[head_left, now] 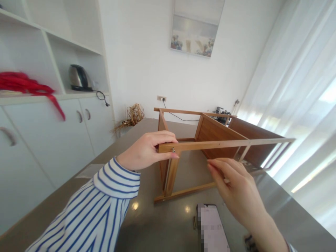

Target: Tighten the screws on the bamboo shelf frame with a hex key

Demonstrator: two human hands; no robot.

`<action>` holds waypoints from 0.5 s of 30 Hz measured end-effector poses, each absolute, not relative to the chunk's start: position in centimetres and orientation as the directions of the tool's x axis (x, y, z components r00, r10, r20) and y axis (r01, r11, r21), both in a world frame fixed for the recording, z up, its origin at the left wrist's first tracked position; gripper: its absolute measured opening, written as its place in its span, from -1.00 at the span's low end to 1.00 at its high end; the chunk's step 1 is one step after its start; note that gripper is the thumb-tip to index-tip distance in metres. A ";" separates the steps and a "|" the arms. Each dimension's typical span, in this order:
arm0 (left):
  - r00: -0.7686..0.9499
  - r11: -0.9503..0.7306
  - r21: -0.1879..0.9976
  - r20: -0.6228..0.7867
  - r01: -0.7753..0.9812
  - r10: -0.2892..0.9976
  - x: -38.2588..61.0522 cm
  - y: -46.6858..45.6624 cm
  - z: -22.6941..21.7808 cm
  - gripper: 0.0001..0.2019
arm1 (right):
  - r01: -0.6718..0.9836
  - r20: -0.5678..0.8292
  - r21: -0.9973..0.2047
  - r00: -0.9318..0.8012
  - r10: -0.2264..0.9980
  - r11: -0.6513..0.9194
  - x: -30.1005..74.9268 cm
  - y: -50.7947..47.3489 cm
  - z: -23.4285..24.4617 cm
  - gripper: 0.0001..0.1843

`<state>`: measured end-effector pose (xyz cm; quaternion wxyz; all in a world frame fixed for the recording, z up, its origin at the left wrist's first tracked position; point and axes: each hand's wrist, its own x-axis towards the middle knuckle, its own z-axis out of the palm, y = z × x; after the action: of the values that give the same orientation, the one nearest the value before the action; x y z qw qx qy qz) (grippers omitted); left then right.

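Wooden frame point(204, 145) rests on the worktop point(147, 227). Left hand point(149, 148) grips its near corner beside a screw point(173, 149); right hand point(233, 185) hovers nearby, pinched, contents unclear from here.

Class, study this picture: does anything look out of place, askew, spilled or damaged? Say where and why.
Two things. The red cloth lies bunched, one end trailing over the ledge. Also, a metal fastener seems to stick out of the wooden frame beside the left hand, not flush. No spill shows.
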<state>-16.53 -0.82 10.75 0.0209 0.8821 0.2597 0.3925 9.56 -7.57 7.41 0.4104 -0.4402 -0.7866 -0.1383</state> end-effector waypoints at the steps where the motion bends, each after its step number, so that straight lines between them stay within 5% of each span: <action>1: 0.556 -0.863 0.240 0.682 0.445 0.476 -16.5 -0.8 10.8 -0.72 | 0.833 0.727 -0.179 -0.246 0.640 0.524 11.2 -7.6 6.6 -0.81; 7: 0.536 -0.841 0.244 0.677 0.483 0.504 -16.7 -0.4 10.6 -0.68 | 0.930 0.373 -0.285 -0.114 0.921 0.231 19.4 -8.0 1.3 -0.70; 12: 0.523 -0.843 0.223 0.699 0.489 0.488 -16.8 -0.2 10.3 -0.68 | 0.976 0.027 -0.202 -0.080 0.996 0.084 20.2 -7.5 -1.5 -0.64; 15: 0.517 -0.841 0.221 0.703 0.494 0.488 -16.8 -0.3 10.3 -0.68 | 0.993 -0.051 -0.116 -0.010 0.999 0.004 19.3 -6.6 -2.3 -0.62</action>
<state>-16.77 -0.26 10.33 -0.0037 0.8710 0.2821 0.4023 19.32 -6.60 -2.27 0.0227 -0.7030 -0.7083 0.0591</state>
